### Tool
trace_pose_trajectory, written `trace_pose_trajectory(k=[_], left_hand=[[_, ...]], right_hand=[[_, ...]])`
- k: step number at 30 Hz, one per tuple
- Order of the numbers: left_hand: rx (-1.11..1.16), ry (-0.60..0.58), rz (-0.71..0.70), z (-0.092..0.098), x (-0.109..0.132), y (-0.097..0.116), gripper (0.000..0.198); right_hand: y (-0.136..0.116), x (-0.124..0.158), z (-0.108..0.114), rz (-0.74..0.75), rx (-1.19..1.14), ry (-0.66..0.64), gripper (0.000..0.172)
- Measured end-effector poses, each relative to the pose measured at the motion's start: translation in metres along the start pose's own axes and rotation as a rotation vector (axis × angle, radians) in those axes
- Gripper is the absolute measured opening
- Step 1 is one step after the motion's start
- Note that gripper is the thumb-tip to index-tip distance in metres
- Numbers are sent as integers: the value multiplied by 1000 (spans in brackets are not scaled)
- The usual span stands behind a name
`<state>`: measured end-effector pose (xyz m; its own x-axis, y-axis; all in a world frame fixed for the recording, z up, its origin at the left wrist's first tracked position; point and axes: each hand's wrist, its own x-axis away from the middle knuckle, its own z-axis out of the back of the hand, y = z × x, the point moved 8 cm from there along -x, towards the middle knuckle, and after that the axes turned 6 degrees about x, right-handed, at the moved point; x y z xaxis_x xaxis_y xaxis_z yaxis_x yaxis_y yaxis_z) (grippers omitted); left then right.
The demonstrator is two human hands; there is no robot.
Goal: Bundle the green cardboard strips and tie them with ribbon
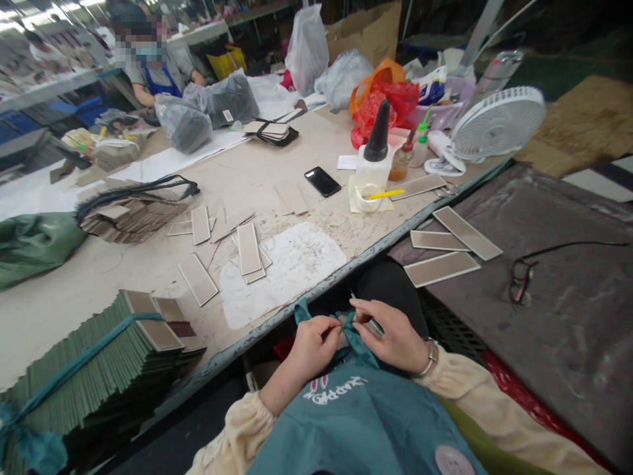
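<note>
In my lap, both hands meet at a knotted teal fabric strip (352, 333), just above my teal apron (346, 409). My left hand (316, 343) is closed in a pinch on the strip. My right hand (390, 333) has its fingers curled at the other side of the knot, with the thumb and forefinger close to the fabric. A thin pointed thing (353, 295) shows by the right fingertips; its kind is too small to tell. Something pale lies under the strip, mostly hidden by my hands.
A bundled stack of green-edged panels (99, 356) stands at left on the worktable (277, 171). Loose panels (198, 278), a phone (322, 181), a white bottle (373, 161) and a fan (499, 125) lie beyond. Glasses (521, 280) rest at right. A co-worker (163, 76) sits across.
</note>
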<state>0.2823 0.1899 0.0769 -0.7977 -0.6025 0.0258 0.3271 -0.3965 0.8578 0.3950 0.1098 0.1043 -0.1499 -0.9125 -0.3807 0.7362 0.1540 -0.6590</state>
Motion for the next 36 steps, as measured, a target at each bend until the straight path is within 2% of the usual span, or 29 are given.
trace_pose_trajectory(k=[3, 10, 14, 22, 30, 33, 36], left_hand=[[-68, -7, -56, -2, 0, 4, 18], [-88, -42, -40, -7, 1, 2, 17], [-74, -48, 2, -9, 1, -1, 18], [-135, -24, 6, -9, 2, -3, 19], [-25, -36, 114, -8, 1, -6, 20], [28, -91, 140, -10, 1, -8, 18], [61, -118, 105, -8, -1, -6, 15]], right_hand=[[-8, 0, -14, 103, 27, -129, 58], [-6, 3, -25, 101, 58, -231, 66], [-6, 3, -27, 83, 53, -222, 70], [5, 0, -37, -127, -68, -229, 81], [8, 2, -37, -152, -75, -177, 80], [10, 5, -42, -181, -142, -211, 83], [10, 7, -47, -175, -182, -279, 86]])
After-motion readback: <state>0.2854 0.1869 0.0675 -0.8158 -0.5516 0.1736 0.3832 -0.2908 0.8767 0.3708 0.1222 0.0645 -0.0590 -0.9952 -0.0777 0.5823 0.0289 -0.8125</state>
